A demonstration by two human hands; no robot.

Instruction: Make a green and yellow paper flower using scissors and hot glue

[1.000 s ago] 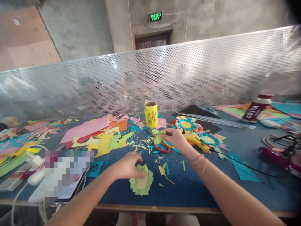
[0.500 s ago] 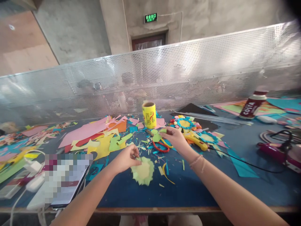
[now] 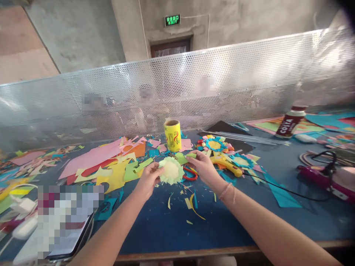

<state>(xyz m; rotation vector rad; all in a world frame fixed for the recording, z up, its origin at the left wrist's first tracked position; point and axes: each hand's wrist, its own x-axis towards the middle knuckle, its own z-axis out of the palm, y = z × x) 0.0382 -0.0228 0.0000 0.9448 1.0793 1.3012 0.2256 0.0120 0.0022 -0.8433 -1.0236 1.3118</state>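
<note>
My left hand [image 3: 151, 178] pinches the left edge of a pale green paper flower [image 3: 170, 170] with a round cream middle, held up off the table. Just to its right, my right hand [image 3: 200, 162] grips a small green paper piece [image 3: 181, 159] between thumb and fingers. Flower and piece are close together; whether they touch I cannot tell. Red scissor handles [image 3: 190, 174] show on the table between the hands. A yellow glue gun [image 3: 227, 165] lies beyond my right wrist, beside a blue-rimmed paper flower [image 3: 242, 161].
A yellow cardboard tube [image 3: 172, 136] stands behind the hands. Coloured paper scraps [image 3: 116, 176] cover the left side, with a phone [image 3: 74, 229] at the front left. A brown-labelled bottle [image 3: 291, 122] and a purple tool [image 3: 324, 181] with a black cord are at right. A perforated metal screen [image 3: 172, 85] closes the back.
My left hand has raised the pale green flower from the table towards my right hand. The right hand stays nearly in place with its green piece. The view has shifted slightly.
</note>
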